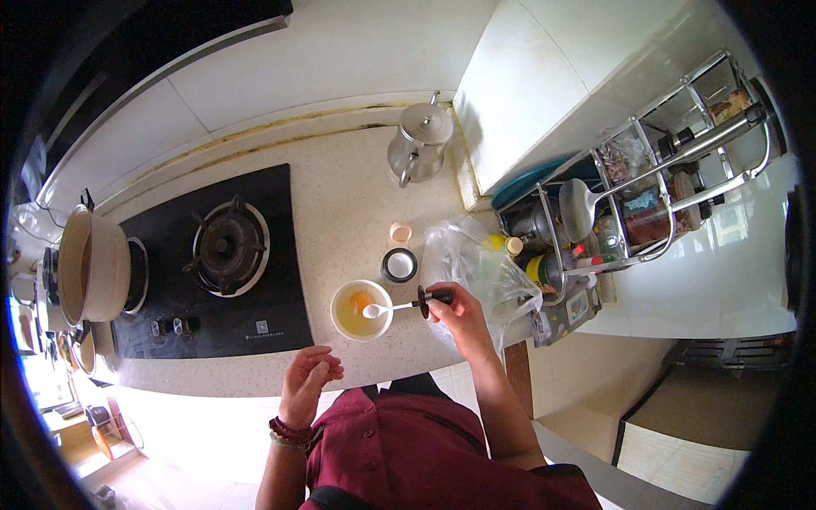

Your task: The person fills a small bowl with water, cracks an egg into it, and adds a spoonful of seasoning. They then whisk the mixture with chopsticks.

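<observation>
My right hand point(460, 319) grips the black knob of a jar lid with a small white spoon point(376, 310) fixed to it. The spoon's bowl, which carries white granules, is over a white bowl point(336, 324) near the counter's front edge. A raw egg point(361, 301) with its yolk whole lies in that bowl. My left hand point(312, 376) is empty at the counter edge, its fingers loosely bent and apart. Behind the bowl stands an uncovered jar point(400, 265) of white granules, and a piece of eggshell point(400, 233) sits just behind the jar.
A gas hob point(280, 255) and a deep pot point(105, 268) are on the left. At the back stands a steel kettle point(424, 143). Right of the jar lie a clear plastic bag point(459, 255) and a yellow-capped bottle point(512, 246), beside a metal rack point(663, 185) with bottles and a ladle point(577, 207).
</observation>
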Available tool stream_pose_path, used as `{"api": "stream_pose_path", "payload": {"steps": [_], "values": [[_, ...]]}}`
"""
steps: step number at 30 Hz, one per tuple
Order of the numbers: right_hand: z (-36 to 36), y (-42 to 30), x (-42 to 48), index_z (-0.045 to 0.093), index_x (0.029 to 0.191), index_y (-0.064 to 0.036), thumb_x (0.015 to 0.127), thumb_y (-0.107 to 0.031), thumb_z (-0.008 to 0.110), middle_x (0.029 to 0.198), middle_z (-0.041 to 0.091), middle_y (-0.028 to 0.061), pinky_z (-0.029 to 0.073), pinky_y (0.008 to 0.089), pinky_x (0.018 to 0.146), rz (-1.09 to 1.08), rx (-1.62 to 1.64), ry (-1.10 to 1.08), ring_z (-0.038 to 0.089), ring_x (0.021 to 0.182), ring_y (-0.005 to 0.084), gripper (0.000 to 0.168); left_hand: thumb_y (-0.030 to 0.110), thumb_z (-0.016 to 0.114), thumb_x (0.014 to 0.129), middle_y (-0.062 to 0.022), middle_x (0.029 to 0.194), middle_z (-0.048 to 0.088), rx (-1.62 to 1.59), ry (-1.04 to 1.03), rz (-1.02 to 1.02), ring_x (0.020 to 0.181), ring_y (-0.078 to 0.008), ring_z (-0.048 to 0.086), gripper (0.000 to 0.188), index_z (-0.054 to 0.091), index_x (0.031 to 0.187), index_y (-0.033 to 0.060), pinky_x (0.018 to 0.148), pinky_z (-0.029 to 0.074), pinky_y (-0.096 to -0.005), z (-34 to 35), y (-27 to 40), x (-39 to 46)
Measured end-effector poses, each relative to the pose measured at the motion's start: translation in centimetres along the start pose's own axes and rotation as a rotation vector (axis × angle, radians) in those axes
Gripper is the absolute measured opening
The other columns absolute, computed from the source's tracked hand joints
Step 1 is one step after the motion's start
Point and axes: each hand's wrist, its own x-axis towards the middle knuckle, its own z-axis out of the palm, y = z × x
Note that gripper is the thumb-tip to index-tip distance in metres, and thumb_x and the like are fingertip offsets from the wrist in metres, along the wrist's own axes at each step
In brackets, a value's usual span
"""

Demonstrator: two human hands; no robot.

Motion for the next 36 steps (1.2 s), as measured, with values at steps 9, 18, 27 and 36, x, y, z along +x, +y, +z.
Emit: {"api": "stream_pose_path", "payload": {"steps": [9,18,27,36], "values": [[0.0,0.2,-0.1,0.055,0.102,0.001,0.083,-0.005,0.059,0.077,0.057,0.0044,0.043,0.0238,0.064,0.013,0.021,0.006,0.051,0.068,0.01,0.021,0.007,0.049,0.09,-0.0122,0.097,0.06,0.008,-0.015,0.003,0.087,-0.0185,0.06,0.025,0.048,0.114,-0.0008,0.079,0.049,-0.0322,-0.4,-0.2,0.1],[0.1,0.2,-0.2,0.056,0.101,0.001,0.082,-0.005,0.059,0.077,0.057,0.0045,0.043,0.0237,0.064,0.009,0.003,0.004,0.051,0.069,0.01,0.02,0.006,0.048,0.09,-0.0124,0.097,0.06,0.006,-0.001,-0.006,0.087,-0.0186,0.06,0.025,0.048,0.114,-0.0023,0.079,0.05,-0.0323,-0.4,-0.1,0.1],[-0.5,1.4,0.3,0.055,0.102,0.001,0.083,-0.005,0.058,0.077,0.056,0.0039,0.042,0.0233,0.063,0.025,0.045,-0.005,0.051,0.068,0.0101,0.02,0.005,0.049,0.09,-0.0126,0.097,0.06,-0.005,-0.002,-0.01,0.087,-0.0181,0.06,0.026,0.048,0.115,-0.0026,0.079,0.05,-0.0316,-0.6,-0.3,0.3],[-0.5,0.2,-0.1,0.055,0.102,0.001,0.083,-0.005,0.059,0.076,0.056,0.0043,0.042,0.0234,0.064,0.005,0.016,0.02,0.05,0.067,0.0105,0.02,0.006,0.049,0.09,-0.0117,0.095,0.06,0.01,-0.009,-0.01,0.087,-0.0174,0.06,0.025,0.048,0.114,-0.0022,0.079,0.05,-0.0315,-0.5,-0.2,0.3]]}}
